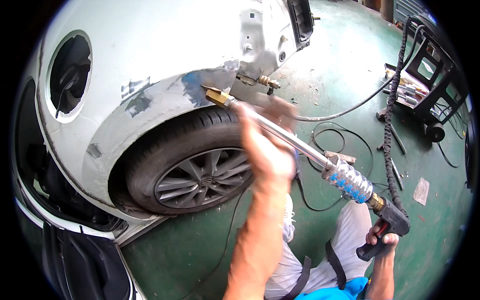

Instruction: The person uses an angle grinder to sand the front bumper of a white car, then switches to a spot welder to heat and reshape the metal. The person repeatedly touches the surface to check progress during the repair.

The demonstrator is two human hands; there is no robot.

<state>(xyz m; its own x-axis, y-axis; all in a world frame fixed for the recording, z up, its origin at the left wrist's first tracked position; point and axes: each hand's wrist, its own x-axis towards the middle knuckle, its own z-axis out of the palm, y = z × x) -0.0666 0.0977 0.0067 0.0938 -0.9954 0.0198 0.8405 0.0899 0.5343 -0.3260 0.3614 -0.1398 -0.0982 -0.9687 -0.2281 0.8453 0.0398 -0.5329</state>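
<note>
A long steel slide-hammer puller [294,141] slants from a bare-metal patch [195,82] on a white car's rear quarter panel [105,125]; its brass tip [218,98] touches or nearly touches the patch. My left hand [262,150] is around the front of the shaft, its fingers smeared by motion, so its grip is unclear. My right hand [380,240] holds the black pistol grip [391,225] with a red trigger, behind the knurled sliding weight [347,179]. The tyre [150,165] and grey alloy wheel sit below the patch.
A black wheeled cart [431,100] with tools stands at upper right. A braided cable [387,150], hose [350,107] and loose wires cross the green floor [440,240], among metal bars [397,137] and scraps. An open door [75,260] lies at lower left. My knees are below me.
</note>
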